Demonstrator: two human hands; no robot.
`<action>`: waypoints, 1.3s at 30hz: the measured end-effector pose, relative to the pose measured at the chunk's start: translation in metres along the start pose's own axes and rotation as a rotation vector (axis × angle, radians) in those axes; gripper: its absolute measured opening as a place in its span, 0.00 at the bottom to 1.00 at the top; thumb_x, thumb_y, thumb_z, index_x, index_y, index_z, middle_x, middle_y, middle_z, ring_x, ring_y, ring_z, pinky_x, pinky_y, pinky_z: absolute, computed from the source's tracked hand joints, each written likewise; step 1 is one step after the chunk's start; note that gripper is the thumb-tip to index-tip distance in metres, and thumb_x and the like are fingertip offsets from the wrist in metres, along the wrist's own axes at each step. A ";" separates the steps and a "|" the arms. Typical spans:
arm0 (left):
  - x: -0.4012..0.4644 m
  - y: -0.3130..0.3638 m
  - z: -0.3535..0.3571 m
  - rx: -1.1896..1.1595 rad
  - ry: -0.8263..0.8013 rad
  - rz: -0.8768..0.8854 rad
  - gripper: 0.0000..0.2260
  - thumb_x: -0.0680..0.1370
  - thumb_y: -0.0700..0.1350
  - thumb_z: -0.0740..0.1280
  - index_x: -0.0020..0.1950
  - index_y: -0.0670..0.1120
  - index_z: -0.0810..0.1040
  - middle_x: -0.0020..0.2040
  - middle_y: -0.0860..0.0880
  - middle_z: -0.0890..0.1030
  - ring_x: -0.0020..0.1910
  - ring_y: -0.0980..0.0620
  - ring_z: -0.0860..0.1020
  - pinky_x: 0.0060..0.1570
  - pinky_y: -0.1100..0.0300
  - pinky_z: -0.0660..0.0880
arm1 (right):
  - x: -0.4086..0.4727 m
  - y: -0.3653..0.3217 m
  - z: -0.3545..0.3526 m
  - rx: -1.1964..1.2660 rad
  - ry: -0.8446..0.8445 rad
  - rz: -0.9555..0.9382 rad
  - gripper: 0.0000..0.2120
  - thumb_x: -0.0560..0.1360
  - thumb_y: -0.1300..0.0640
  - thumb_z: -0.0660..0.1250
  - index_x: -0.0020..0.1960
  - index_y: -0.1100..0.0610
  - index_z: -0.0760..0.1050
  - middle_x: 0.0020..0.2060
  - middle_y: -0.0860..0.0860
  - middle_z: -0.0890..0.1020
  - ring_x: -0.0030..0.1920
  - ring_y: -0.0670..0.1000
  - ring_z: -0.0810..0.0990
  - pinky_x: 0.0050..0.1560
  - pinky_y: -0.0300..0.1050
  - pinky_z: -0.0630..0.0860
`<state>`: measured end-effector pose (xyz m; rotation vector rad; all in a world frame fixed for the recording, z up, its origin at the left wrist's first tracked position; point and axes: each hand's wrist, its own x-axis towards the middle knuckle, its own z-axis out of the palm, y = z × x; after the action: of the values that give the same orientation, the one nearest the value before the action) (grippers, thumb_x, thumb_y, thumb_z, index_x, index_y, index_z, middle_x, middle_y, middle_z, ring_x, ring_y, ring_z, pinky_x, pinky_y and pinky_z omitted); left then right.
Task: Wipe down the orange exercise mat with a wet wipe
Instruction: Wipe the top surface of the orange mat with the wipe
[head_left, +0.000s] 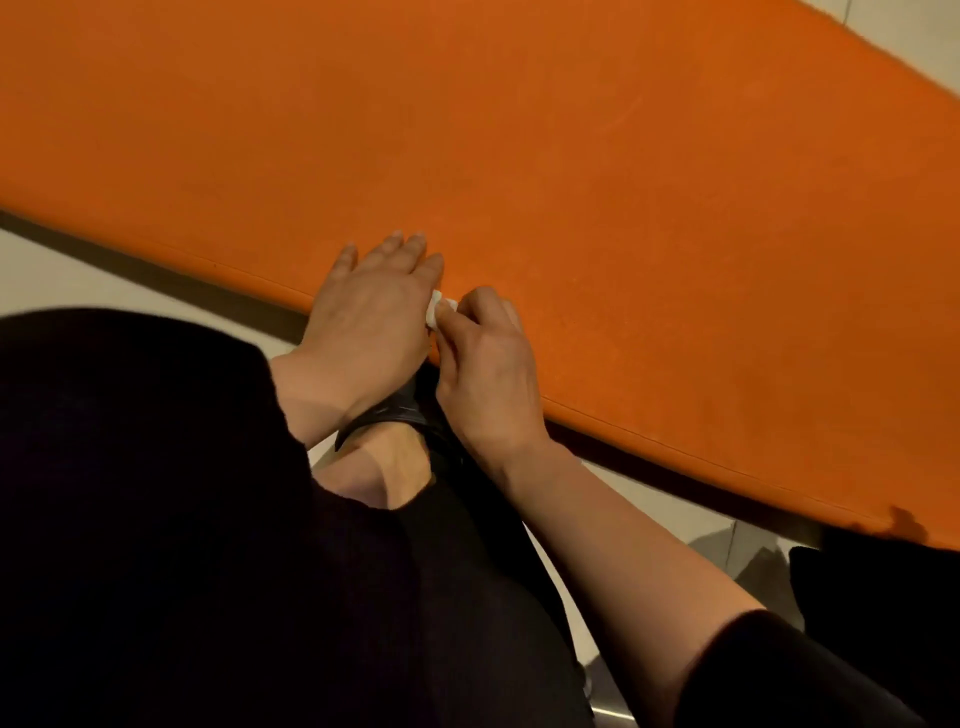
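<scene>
The orange exercise mat (519, 156) fills the upper part of the head view and runs diagonally from upper left to lower right. My left hand (369, 312) lies flat on the mat's near edge, fingers straight. Right beside it, my right hand (483, 364) has its fingers curled and pinches a small white wet wipe (438, 307). Only a little of the wipe shows, between the two hands. The rest of it is hidden under them.
A dark strip (156, 270) runs along the mat's near edge above a pale floor (62, 280). My dark-clothed legs (182, 519) and a foot in a black shoe (395, 447) fill the lower half. A dark object (883, 571) sits at the lower right.
</scene>
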<state>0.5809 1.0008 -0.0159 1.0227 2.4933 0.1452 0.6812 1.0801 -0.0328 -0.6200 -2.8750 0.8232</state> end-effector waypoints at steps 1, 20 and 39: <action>-0.002 -0.001 0.001 -0.015 0.009 -0.009 0.24 0.82 0.42 0.55 0.78 0.47 0.57 0.79 0.47 0.54 0.78 0.49 0.50 0.75 0.47 0.47 | 0.005 0.001 0.000 -0.005 -0.013 -0.032 0.05 0.75 0.69 0.66 0.47 0.65 0.80 0.40 0.55 0.73 0.41 0.53 0.70 0.36 0.43 0.66; 0.006 0.017 0.007 0.057 0.106 -0.080 0.21 0.80 0.49 0.60 0.74 0.48 0.66 0.74 0.44 0.65 0.73 0.43 0.61 0.73 0.47 0.54 | -0.012 0.080 -0.028 -0.056 0.072 0.138 0.04 0.74 0.68 0.68 0.46 0.65 0.82 0.42 0.55 0.75 0.43 0.57 0.74 0.39 0.33 0.58; 0.049 0.024 0.009 0.042 0.198 -0.188 0.16 0.79 0.48 0.62 0.65 0.46 0.76 0.68 0.47 0.74 0.64 0.42 0.67 0.58 0.49 0.66 | 0.060 0.064 -0.001 0.106 -0.005 -0.127 0.07 0.75 0.64 0.66 0.45 0.64 0.82 0.39 0.56 0.75 0.41 0.56 0.73 0.38 0.43 0.63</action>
<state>0.5696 1.0512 -0.0352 0.8184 2.7676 0.1424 0.6490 1.1545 -0.0668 -0.4202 -2.8176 0.9513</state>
